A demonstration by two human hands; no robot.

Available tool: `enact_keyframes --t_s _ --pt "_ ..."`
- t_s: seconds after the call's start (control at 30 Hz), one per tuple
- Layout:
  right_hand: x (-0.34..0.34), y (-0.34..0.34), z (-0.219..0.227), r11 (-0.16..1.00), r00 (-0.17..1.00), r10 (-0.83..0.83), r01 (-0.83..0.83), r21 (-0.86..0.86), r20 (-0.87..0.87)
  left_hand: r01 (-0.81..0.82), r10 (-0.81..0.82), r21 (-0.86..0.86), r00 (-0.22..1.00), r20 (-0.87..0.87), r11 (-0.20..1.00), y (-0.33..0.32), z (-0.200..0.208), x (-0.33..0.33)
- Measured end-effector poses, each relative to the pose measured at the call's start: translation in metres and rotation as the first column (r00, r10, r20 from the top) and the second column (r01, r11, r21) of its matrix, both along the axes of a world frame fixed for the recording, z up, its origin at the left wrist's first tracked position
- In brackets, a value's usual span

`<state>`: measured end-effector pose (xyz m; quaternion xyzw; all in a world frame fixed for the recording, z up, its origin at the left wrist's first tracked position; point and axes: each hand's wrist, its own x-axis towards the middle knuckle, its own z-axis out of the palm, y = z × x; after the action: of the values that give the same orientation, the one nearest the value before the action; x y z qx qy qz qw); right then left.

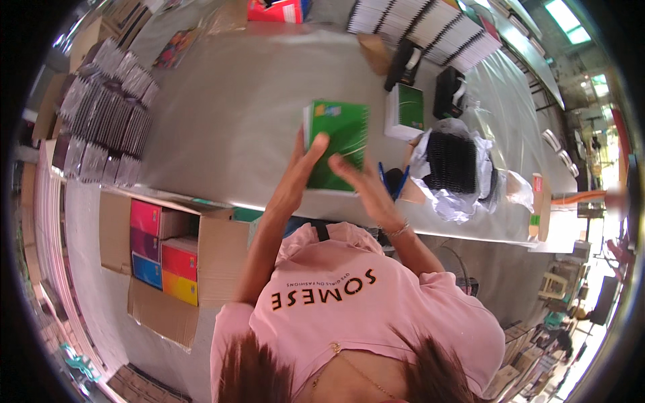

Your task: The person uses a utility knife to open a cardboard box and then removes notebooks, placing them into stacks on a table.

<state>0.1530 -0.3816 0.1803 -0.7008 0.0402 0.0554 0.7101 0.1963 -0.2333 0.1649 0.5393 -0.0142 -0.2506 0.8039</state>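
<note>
A green spiral notebook (pixel 341 124) is held up over the table in front of me, its wire binding along the right edge. My left hand (pixel 299 168) grips it from the left, thumb across the cover and fingers behind. At the lower right, my right hand (pixel 366 185) closes on the same notebook; it is slightly blurred and its far fingers are hidden. To the right, a stack of notebooks with a green cover on top (pixel 408 107) stands on the table. Blue-handled pliers or scissors (pixel 394 180) lie close to my right hand, partly covered by it.
Black binding coils (pixel 451 161) sit in white wrapping on the right. Wrapped stacks (pixel 104 114) stand at the left of the grey table (pixel 222 101). Rows of notebooks (pixel 430 27) line the back right. An open carton (pixel 225 258) with colourful boxes stands below the table edge.
</note>
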Motion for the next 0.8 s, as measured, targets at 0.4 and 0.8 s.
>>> enact_keyframes --t_s 0.4,0.8 --pt "0.095 -0.247 -0.079 0.877 0.930 -0.366 0.335 0.344 0.028 0.121 -0.173 0.404 0.980 0.096 0.907 -0.245 -0.029 0.118" --pt "0.102 -0.253 -0.076 0.964 0.974 -0.220 0.226 0.143 -0.057 0.021 -0.105 0.514 0.985 0.134 0.857 -0.248 -0.065 0.126"
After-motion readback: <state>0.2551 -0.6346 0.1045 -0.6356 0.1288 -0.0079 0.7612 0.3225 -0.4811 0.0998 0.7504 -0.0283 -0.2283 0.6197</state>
